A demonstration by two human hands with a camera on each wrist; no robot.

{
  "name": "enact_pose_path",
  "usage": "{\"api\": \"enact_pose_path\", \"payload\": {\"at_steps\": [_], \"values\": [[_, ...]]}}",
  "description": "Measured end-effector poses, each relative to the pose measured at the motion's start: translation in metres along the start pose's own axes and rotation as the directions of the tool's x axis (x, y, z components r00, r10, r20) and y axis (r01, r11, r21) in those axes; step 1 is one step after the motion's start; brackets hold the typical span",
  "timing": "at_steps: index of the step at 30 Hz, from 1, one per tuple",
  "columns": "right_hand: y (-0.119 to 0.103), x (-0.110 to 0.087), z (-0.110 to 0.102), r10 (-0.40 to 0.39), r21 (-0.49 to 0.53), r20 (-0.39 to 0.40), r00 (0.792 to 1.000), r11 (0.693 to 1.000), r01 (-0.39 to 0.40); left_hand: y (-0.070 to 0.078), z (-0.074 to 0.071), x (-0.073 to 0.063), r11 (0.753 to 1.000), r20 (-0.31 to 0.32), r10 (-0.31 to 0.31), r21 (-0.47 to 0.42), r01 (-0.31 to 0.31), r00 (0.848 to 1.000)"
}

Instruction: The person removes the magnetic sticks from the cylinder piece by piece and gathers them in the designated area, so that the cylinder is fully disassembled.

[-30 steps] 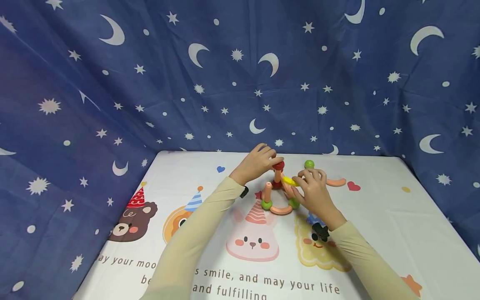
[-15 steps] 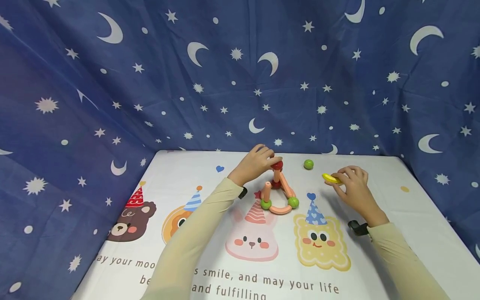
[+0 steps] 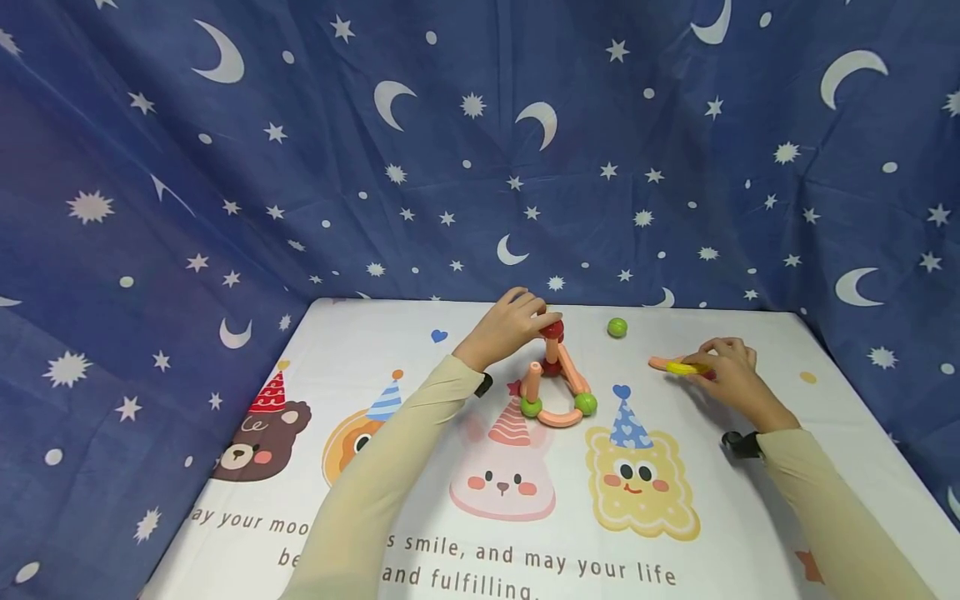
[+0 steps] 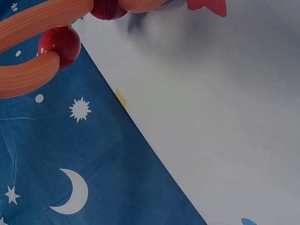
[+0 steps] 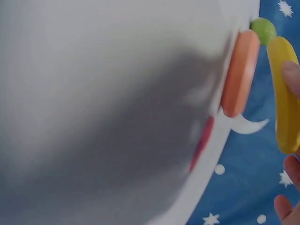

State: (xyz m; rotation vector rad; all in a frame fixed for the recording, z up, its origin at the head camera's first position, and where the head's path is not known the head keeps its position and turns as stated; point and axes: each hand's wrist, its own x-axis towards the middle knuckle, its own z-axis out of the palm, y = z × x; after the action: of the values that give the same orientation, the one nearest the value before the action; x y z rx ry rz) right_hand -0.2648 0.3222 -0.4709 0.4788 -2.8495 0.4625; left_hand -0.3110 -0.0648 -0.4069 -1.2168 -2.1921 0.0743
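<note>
My left hand (image 3: 510,329) holds the red ball (image 3: 552,330) at the top of a small frame of orange sticks and balls. A second red ball (image 4: 60,46) and a ribbed orange stick (image 4: 42,23) show in the left wrist view, where the hand itself is out of sight. Green balls (image 3: 586,404) sit at the frame's near corners, joined by a curved orange stick (image 3: 560,419); another stick (image 3: 531,382) stands upright on the left one. Farther right, my right hand (image 3: 731,379) pinches a yellow curved stick (image 5: 282,98), close to a loose orange stick (image 5: 241,75).
A loose green ball (image 3: 617,327) lies near the back of the table, between the frame and the right hand. Printed cartoon figures cover the white tabletop (image 3: 480,575). A blue star-and-moon curtain (image 3: 450,150) rises along the back and sides.
My right hand has carried the yellow stick rightward from the frame to beside the loose orange stick. My left hand stays on the red ball, and the frame keeps its place.
</note>
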Motion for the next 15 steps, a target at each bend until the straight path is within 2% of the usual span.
{"api": "enact_pose_path", "payload": {"at_steps": [3,6,15], "values": [[-0.002,0.005,0.007,0.06,0.014,0.09,0.994,0.998,-0.062,0.0,-0.001,0.0,1.0,0.002,0.0,0.0,0.0,1.0],[-0.004,0.01,0.013,0.098,0.014,0.142,0.985,0.995,-0.101,0.001,-0.003,0.001,1.0,-0.006,0.004,-0.003,-0.004,1.0],[-0.008,0.019,0.023,0.109,0.021,0.135,0.985,0.993,-0.113,0.002,-0.003,0.001,1.0,0.002,0.001,0.017,-0.001,1.0]]}}
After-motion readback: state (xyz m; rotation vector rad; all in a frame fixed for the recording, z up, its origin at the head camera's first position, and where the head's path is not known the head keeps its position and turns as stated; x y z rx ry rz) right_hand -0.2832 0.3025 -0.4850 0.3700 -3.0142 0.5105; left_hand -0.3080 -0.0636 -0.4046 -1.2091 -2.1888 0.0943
